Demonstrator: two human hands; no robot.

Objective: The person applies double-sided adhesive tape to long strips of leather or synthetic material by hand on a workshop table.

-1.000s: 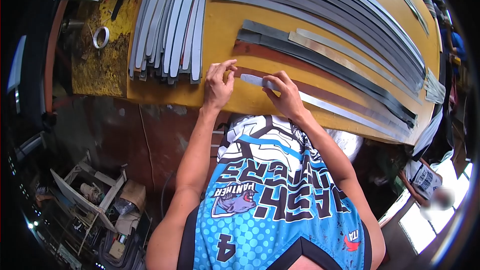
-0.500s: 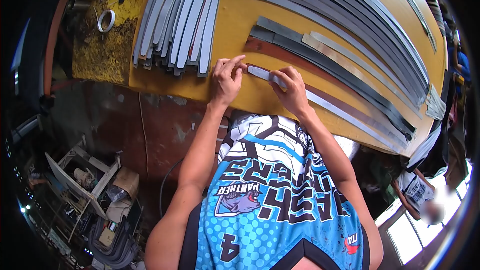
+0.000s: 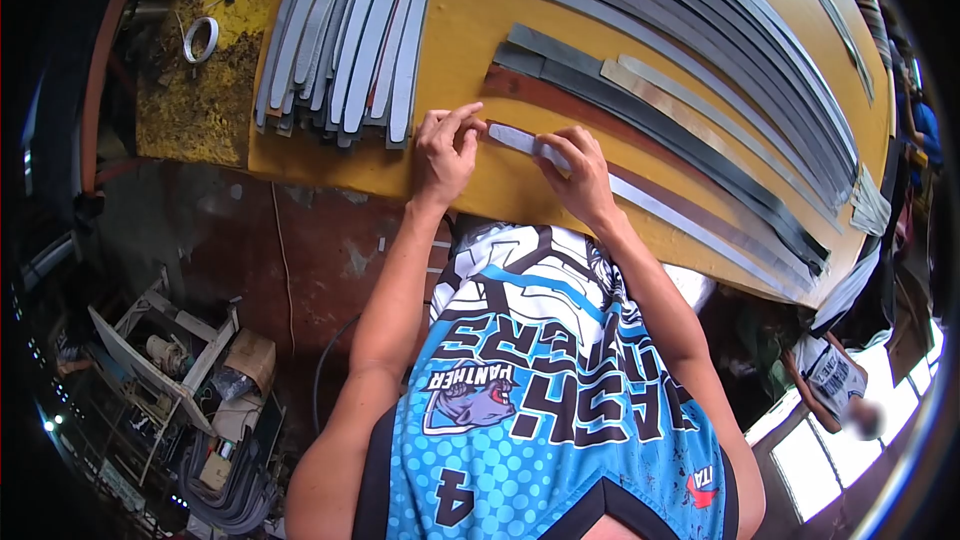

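Note:
A light grey strip [image 3: 660, 203] with a rounded end lies lengthwise along a brown strip [image 3: 640, 178] near the table's front edge. My right hand [image 3: 578, 172] grips the grey strip a short way from its left end, thumb and fingers closed on it. At that left end is my left hand [image 3: 445, 158], its fingers bent and drawn together against the tip of the brown strip. What sits between those fingertips is hidden. Just beyond both hands lie dark grey strips [image 3: 640, 110] and a reddish-brown strip [image 3: 530, 88].
Long grey strips fill the far right of the yellow table [image 3: 465, 70]. Another stack of strips [image 3: 365, 35] lies to the left, near a tape roll [image 3: 200, 40]. Below left stands a wooden frame [image 3: 165, 350] with clutter. A person [image 3: 835, 385] is at the lower right.
The whole view has shifted slightly, so the table and hands appear a little further left. Both hands keep nearly the same pose on the strips.

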